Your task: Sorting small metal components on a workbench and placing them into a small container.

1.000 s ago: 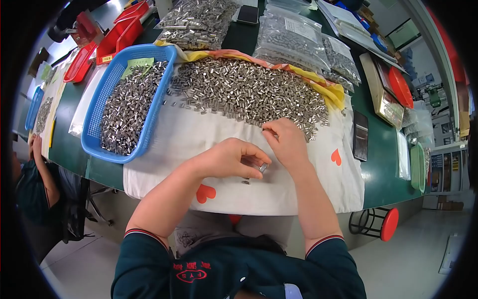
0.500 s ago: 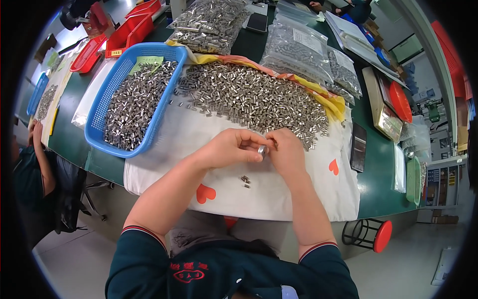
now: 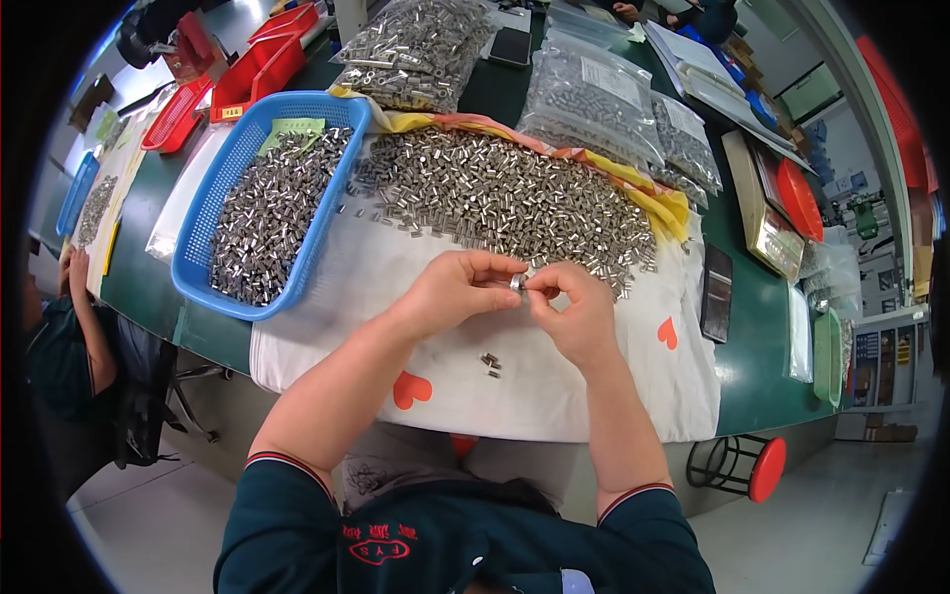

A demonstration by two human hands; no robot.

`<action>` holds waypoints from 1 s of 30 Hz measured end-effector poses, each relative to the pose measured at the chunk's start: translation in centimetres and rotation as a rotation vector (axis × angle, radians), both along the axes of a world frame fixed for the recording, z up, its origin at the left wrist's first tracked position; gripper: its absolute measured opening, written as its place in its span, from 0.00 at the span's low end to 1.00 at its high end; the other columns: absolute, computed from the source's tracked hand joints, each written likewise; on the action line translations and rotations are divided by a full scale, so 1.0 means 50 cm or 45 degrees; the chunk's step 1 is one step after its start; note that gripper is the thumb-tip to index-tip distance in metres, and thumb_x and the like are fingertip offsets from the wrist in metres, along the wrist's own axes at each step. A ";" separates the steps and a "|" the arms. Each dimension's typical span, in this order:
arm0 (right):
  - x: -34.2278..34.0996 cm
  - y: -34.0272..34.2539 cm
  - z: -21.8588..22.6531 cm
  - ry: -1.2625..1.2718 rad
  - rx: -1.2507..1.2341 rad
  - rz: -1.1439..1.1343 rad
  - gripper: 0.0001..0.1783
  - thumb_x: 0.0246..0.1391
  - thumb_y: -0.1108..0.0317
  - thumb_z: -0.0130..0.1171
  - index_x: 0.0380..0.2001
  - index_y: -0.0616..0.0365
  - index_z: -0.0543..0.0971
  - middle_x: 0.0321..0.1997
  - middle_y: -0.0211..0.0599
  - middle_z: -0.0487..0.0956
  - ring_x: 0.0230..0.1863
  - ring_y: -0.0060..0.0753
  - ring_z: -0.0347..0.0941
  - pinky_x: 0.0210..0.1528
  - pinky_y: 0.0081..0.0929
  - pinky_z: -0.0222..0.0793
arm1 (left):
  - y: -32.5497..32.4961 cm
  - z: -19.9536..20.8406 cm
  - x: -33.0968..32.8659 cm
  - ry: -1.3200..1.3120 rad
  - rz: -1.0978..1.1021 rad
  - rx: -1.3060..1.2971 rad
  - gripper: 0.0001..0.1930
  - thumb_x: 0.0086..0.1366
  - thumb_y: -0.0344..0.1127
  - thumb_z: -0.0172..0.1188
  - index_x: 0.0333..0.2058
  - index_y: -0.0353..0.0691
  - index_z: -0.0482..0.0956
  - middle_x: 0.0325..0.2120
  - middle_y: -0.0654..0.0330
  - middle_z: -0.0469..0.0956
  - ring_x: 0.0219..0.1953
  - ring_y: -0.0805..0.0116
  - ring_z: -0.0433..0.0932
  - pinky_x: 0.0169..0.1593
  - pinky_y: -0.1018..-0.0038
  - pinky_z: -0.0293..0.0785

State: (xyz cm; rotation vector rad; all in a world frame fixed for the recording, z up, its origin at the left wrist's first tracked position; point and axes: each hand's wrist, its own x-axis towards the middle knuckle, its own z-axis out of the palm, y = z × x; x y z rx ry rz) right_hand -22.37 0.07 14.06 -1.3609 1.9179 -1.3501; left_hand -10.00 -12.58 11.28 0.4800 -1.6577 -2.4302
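My left hand [image 3: 453,289] is closed, thumb and forefinger pinching a small shiny round metal piece [image 3: 517,282]. Against its right side press the fingertips of my right hand [image 3: 574,305], pinched together. Whether they grip a separate small part is hidden. Both hands are above a white cloth [image 3: 534,401] with red hearts. Just below them on the cloth lie several small metal sleeves [image 3: 491,363]. Beyond my hands spreads a large heap of short silvery metal sleeves [image 3: 524,203], bordered at the back by the cloth's yellow and orange edge [image 3: 663,203].
Left of the heap stands a blue perforated basket [image 3: 185,252] filled with similar metal pieces. Clear bags of metal parts [image 3: 411,59] lie behind. A dark phone-like slab [image 3: 716,292] rests at the right. At far left sits another person [image 3: 64,337]; a red stool [image 3: 767,470] stands lower right.
My right hand has turned and shifted slightly right, its thumb and forefinger now showing in a pinch at the metal piece. My left fingers have closed nearer around it.
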 end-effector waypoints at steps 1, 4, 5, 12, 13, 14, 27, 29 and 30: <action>0.008 -0.001 -0.001 0.152 -0.020 -0.036 0.05 0.39 0.78 0.56 0.25 0.61 0.75 0.24 0.31 0.74 0.24 0.21 0.69 0.27 0.18 0.65 | 0.003 0.001 -0.001 -0.034 0.025 -0.056 0.17 0.53 0.24 0.58 0.44 0.34 0.72 0.31 0.64 0.75 0.32 0.81 0.72 0.36 0.84 0.69; 0.013 0.001 0.010 0.229 -0.034 -0.063 0.05 0.39 0.78 0.56 0.25 0.61 0.75 0.24 0.32 0.75 0.25 0.24 0.70 0.28 0.20 0.66 | 0.005 0.004 -0.002 -0.063 0.040 -0.082 0.17 0.53 0.25 0.59 0.43 0.34 0.72 0.31 0.64 0.75 0.32 0.81 0.72 0.37 0.84 0.70; 0.010 0.003 0.014 0.156 -0.023 -0.055 0.05 0.39 0.77 0.57 0.25 0.61 0.75 0.24 0.33 0.75 0.25 0.25 0.71 0.28 0.20 0.67 | 0.005 0.005 -0.002 -0.055 0.026 -0.048 0.16 0.53 0.24 0.59 0.43 0.34 0.73 0.31 0.64 0.75 0.32 0.80 0.72 0.37 0.84 0.70; -0.026 0.016 0.026 -0.032 0.189 0.072 0.07 0.39 0.76 0.59 0.26 0.62 0.76 0.26 0.29 0.75 0.27 0.19 0.68 0.31 0.17 0.65 | 0.008 0.013 0.000 -0.062 -0.128 0.008 0.16 0.52 0.24 0.58 0.42 0.34 0.73 0.32 0.62 0.75 0.33 0.78 0.73 0.38 0.82 0.71; -0.033 0.018 0.029 -0.039 0.202 0.075 0.06 0.40 0.76 0.58 0.27 0.62 0.77 0.25 0.29 0.74 0.26 0.19 0.68 0.31 0.17 0.64 | 0.008 0.015 0.002 -0.109 -0.154 -0.003 0.17 0.52 0.23 0.59 0.42 0.33 0.72 0.33 0.62 0.75 0.34 0.78 0.73 0.39 0.82 0.70; -0.038 0.018 0.029 -0.046 0.215 0.080 0.06 0.40 0.76 0.58 0.27 0.61 0.77 0.25 0.29 0.74 0.26 0.20 0.67 0.31 0.17 0.64 | 0.008 0.017 0.004 -0.155 -0.180 -0.014 0.17 0.52 0.22 0.59 0.43 0.33 0.72 0.33 0.62 0.75 0.34 0.79 0.73 0.41 0.82 0.70; -0.043 -0.010 -0.031 0.764 0.286 -0.149 0.04 0.40 0.70 0.57 0.23 0.55 0.76 0.26 0.34 0.71 0.32 0.36 0.68 0.36 0.31 0.65 | 0.013 0.034 0.018 -0.115 -0.335 -0.256 0.17 0.49 0.22 0.61 0.41 0.35 0.73 0.32 0.66 0.75 0.35 0.82 0.71 0.40 0.82 0.69; -0.045 -0.008 -0.035 0.799 0.262 -0.158 0.04 0.40 0.70 0.57 0.23 0.55 0.76 0.26 0.33 0.71 0.32 0.36 0.68 0.36 0.31 0.64 | 0.012 0.032 0.010 -0.135 -0.262 -0.219 0.16 0.51 0.25 0.61 0.41 0.35 0.74 0.31 0.65 0.75 0.35 0.80 0.71 0.40 0.82 0.70; -0.046 -0.007 -0.038 0.833 0.235 -0.168 0.03 0.40 0.70 0.57 0.23 0.55 0.76 0.26 0.33 0.71 0.33 0.36 0.68 0.37 0.31 0.64 | 0.011 0.026 0.005 -0.136 -0.263 -0.215 0.16 0.51 0.25 0.61 0.41 0.35 0.74 0.31 0.65 0.75 0.35 0.80 0.71 0.40 0.82 0.70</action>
